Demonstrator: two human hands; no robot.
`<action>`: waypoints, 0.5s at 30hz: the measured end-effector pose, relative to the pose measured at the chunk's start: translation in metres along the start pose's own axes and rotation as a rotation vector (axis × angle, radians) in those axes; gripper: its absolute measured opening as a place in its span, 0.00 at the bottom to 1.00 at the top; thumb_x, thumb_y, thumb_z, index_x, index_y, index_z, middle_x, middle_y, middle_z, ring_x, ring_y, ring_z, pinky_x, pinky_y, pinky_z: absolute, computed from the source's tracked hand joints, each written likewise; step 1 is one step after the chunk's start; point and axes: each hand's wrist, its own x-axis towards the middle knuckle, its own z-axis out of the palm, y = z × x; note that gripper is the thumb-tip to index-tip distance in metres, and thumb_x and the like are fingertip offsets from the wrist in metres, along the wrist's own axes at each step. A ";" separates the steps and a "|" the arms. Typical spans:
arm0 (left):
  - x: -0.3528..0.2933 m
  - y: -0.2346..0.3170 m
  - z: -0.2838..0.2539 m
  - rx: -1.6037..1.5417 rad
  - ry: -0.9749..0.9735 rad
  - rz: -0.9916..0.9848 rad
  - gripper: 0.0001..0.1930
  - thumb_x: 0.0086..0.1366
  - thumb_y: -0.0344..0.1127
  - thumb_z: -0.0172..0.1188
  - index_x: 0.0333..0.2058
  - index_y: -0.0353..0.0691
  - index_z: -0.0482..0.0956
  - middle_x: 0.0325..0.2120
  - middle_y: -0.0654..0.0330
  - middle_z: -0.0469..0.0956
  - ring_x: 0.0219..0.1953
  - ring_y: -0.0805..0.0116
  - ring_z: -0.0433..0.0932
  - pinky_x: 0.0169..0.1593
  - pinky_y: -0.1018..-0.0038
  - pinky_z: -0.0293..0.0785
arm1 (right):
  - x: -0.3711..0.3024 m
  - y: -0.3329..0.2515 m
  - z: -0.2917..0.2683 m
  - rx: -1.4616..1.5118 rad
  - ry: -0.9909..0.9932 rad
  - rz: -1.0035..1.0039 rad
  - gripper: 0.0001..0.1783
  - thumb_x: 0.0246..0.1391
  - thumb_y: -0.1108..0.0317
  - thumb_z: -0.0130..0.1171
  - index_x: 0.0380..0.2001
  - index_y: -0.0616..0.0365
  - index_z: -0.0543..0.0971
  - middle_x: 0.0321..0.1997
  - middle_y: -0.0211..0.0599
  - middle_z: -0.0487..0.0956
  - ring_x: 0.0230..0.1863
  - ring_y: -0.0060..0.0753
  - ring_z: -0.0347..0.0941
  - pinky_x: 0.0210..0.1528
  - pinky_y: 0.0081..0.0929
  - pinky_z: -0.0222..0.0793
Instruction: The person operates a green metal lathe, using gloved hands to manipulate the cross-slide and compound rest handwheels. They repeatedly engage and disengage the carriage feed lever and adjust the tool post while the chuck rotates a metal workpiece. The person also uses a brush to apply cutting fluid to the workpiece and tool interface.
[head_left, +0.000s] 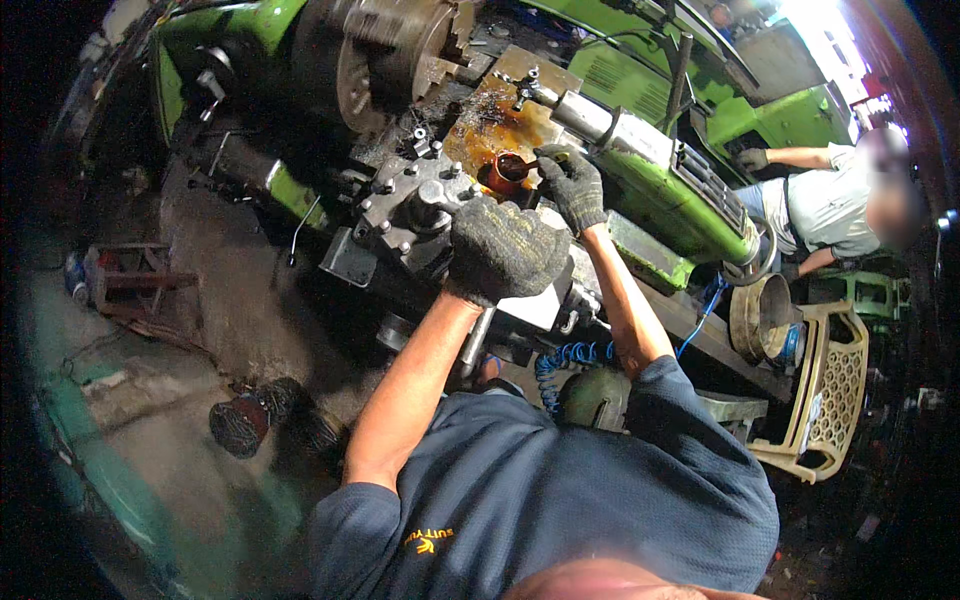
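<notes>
My right hand (576, 188), in a dark knitted glove, pinches the dark handle of what looks like a brush (532, 166). Its lower end dips into a small red-brown cup (497, 184), which stands on an oily, chip-strewn plate (487, 130) of the lathe. My left hand (507, 252), gloved alike, is closed beside the bolted tool post (415, 205). A metal handle runs from the post's top into this hand; the fingers are mostly hidden beneath its back.
The lathe chuck (385, 55), blurred at its rim, is at the far left, facing the green tailstock (650, 170). Levers jut out at left. To the right are a beige plastic chair (825, 390), a metal ring (760, 315), a blue coiled hose (548, 375) and another person (830, 205).
</notes>
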 end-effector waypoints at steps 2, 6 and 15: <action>-0.008 -0.003 0.009 -0.050 0.017 0.014 0.11 0.53 0.46 0.64 0.19 0.52 0.73 0.16 0.62 0.68 0.19 0.58 0.70 0.24 0.59 0.62 | -0.006 -0.009 0.000 -0.086 -0.034 -0.135 0.12 0.58 0.63 0.63 0.43 0.55 0.83 0.38 0.37 0.83 0.35 0.25 0.79 0.39 0.26 0.76; -0.007 -0.007 0.011 -0.124 0.083 0.036 0.09 0.52 0.44 0.64 0.21 0.53 0.74 0.16 0.64 0.68 0.20 0.61 0.71 0.23 0.60 0.62 | -0.011 -0.022 0.001 -0.219 -0.067 -0.151 0.12 0.55 0.67 0.64 0.43 0.55 0.82 0.39 0.40 0.82 0.37 0.33 0.81 0.42 0.28 0.76; 0.014 -0.003 -0.009 -0.067 0.070 0.071 0.15 0.53 0.44 0.66 0.16 0.52 0.70 0.14 0.63 0.64 0.17 0.61 0.68 0.22 0.61 0.60 | -0.018 -0.031 -0.002 -0.138 -0.033 -0.182 0.08 0.59 0.73 0.60 0.42 0.59 0.82 0.33 0.32 0.81 0.32 0.19 0.77 0.36 0.21 0.75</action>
